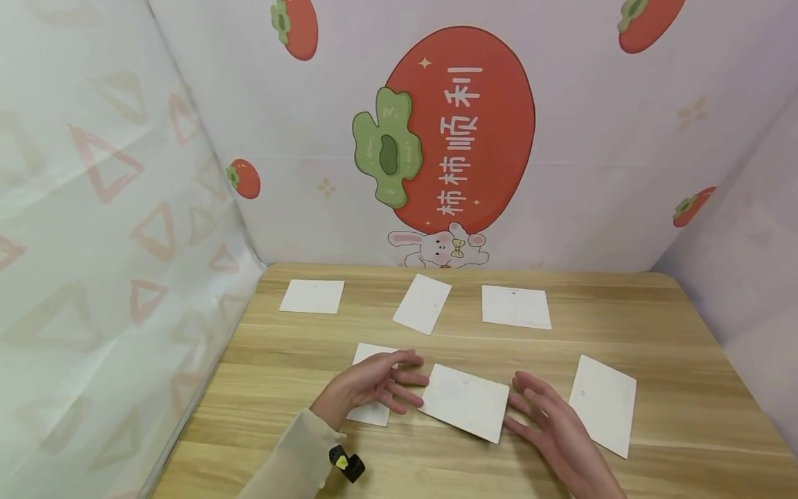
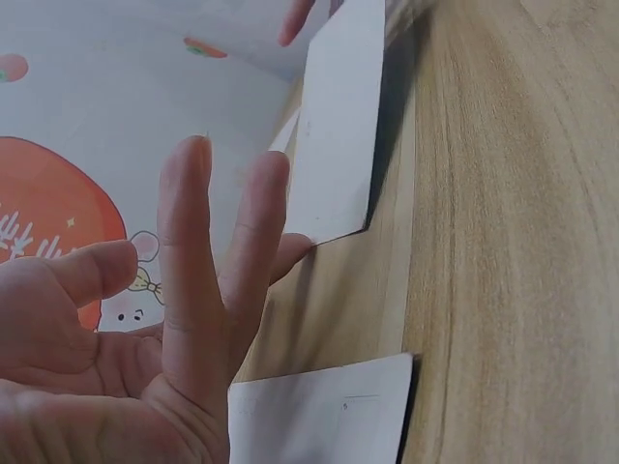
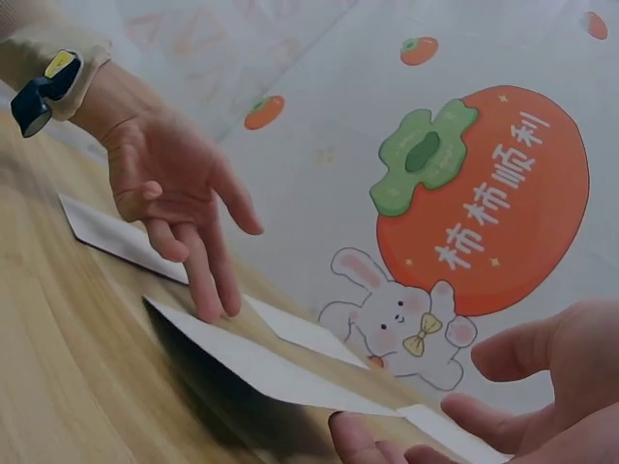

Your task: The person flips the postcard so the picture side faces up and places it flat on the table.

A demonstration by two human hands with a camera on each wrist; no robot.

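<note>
A white rectangular card [image 1: 466, 402] hangs tilted just above the wooden table, between my two hands. My left hand [image 1: 374, 380] has its fingers spread, their tips at the card's left edge. In the left wrist view, the little fingertip lies right at a corner of the card [image 2: 338, 126]. On the other side my right hand [image 1: 551, 426] is loosely extended, with fingertips close to the right edge. The right wrist view shows the card's dark underside [image 3: 218, 396] and a shadow below it. Partly hidden under my left hand, another white card [image 1: 373, 414] lies on the table.
Along the back of the wooden table [image 1: 474, 346] lie three white cards: one at left [image 1: 312, 296], one mid-left [image 1: 422, 303] and one toward the right [image 1: 515, 306]. Another card [image 1: 603, 405] lies beyond my right hand. A printed cloth wall [image 1: 592, 173] rises behind the table.
</note>
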